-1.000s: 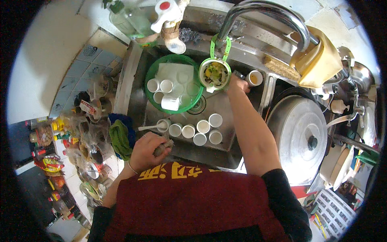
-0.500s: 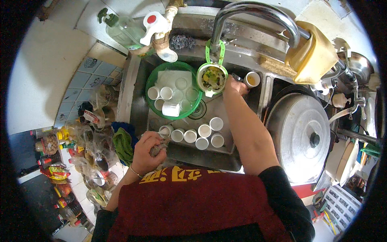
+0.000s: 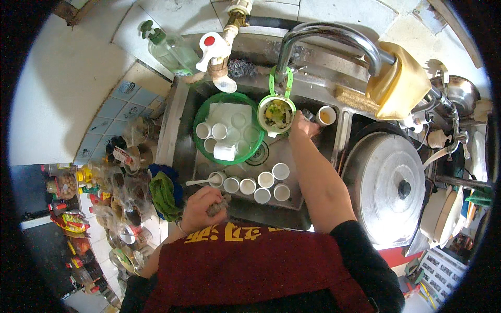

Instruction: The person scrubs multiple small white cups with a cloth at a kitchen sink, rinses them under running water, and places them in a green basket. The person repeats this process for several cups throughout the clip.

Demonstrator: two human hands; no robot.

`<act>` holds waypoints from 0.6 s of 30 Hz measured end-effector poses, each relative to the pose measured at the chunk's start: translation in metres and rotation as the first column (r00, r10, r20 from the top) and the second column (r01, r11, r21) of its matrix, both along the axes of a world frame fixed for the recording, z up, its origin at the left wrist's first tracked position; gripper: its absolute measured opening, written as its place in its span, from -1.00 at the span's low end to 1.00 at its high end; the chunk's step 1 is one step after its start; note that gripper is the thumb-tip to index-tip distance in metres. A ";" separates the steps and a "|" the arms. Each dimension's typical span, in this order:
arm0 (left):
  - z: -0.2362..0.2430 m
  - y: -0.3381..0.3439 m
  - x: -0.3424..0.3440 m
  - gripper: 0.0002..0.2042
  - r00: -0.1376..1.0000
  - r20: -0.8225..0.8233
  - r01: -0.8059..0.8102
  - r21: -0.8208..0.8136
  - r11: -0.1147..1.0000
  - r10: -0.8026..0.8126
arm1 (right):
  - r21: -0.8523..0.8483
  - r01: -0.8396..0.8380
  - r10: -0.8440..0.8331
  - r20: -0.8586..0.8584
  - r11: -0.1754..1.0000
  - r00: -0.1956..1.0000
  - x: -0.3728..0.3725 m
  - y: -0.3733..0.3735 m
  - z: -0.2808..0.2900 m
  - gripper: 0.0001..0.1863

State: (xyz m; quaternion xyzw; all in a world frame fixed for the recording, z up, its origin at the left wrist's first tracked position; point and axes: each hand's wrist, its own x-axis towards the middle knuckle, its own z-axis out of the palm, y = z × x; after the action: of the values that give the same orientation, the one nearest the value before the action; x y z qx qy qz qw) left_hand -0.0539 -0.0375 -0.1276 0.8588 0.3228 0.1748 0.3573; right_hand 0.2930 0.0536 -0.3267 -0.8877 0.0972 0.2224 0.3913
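The head view shows two hands working over a sink (image 3: 282,150), with a green basin (image 3: 200,110) standing in it. On the near side of the basin, the left hand (image 3: 202,209) is curled around a greyish scrubber (image 3: 217,207). To the right of the basin, past the strainer (image 3: 263,117), the right hand (image 3: 303,127) reaches to a small glass (image 3: 308,114); one cannot tell whether its fingers close on it. Farther right of the basin, just beside that glass, a white cup (image 3: 319,119) holds something amber.

Near side of the basin, seven white cups (image 3: 248,185) stand grouped on the sink floor, a white spoon (image 3: 197,182) leaning in the leftmost. Inside the basin are more white cups, one on its side, and clear glasses (image 3: 238,121). The strainer, just right of the basin, holds food scraps. Well right of the basin lies a large metal lid (image 3: 387,182).
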 end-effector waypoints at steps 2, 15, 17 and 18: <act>0.001 0.001 0.002 -0.74 1.000 0.007 0.021 0.006 1.000 -0.021 | 0.123 0.036 -0.043 0.054 0.992 0.998 -0.005 -0.007 0.011 -0.10; -0.006 0.049 0.112 -0.47 0.997 -0.027 0.047 -0.498 0.866 -0.070 | 0.565 -0.381 0.430 0.050 0.732 0.901 -0.045 -0.125 0.075 -0.47; -0.012 0.056 0.130 -0.47 0.981 -0.026 0.160 -0.456 0.875 -0.193 | 0.685 -0.373 0.520 -0.010 0.626 0.854 -0.061 -0.148 0.098 -0.42; -0.010 0.061 0.138 -0.46 0.957 -0.057 0.229 -0.447 0.865 -0.284 | 0.645 -0.475 0.576 0.064 0.599 0.815 -0.063 -0.155 0.099 -0.40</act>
State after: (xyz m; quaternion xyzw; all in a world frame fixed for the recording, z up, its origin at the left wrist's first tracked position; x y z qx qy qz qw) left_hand 0.0838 0.0232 -0.1377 0.8013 0.2575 -0.0034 0.5400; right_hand 0.2303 -0.1019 -0.2279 -0.6707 -0.2206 0.4134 0.5750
